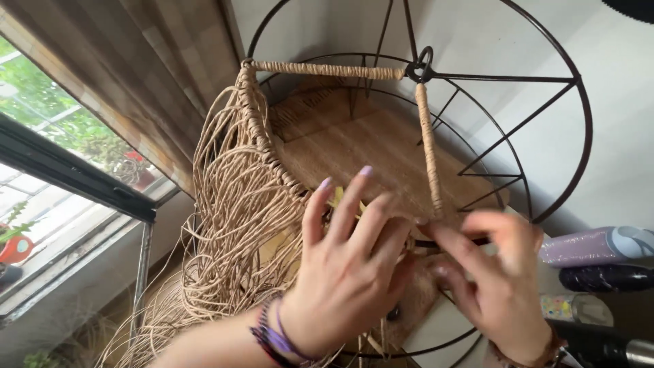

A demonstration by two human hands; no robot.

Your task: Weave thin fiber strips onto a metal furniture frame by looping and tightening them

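Two bare hands are seen nearest to the camera, low in the view. On the left hand (347,272) the fingers are spread open and slightly bent, and they are laid over the woven part of a round wire frame (579,116). Thin bracelets (276,337) are worn on its wrist. On the right hand (490,272) the fingertips (436,235) are pinched together at the lower end of a wrapped spoke (429,150); it cannot be told whether a cord is held between them.

The wire frame is tilted toward the camera, and it is placed in front of a pale wall. One spoke and one bar near the centre ring (422,68) are covered with tan cord, and a wedge of tight weaving (354,143) is stretched between them. Many loose cords (231,225) are hung from the left edge of the weaving, down toward the floor.

A curtain (136,61) and a window (54,157) are seen on the left. Some cylinder-shaped tools (599,262) are lying on the right, just beside the right hand.
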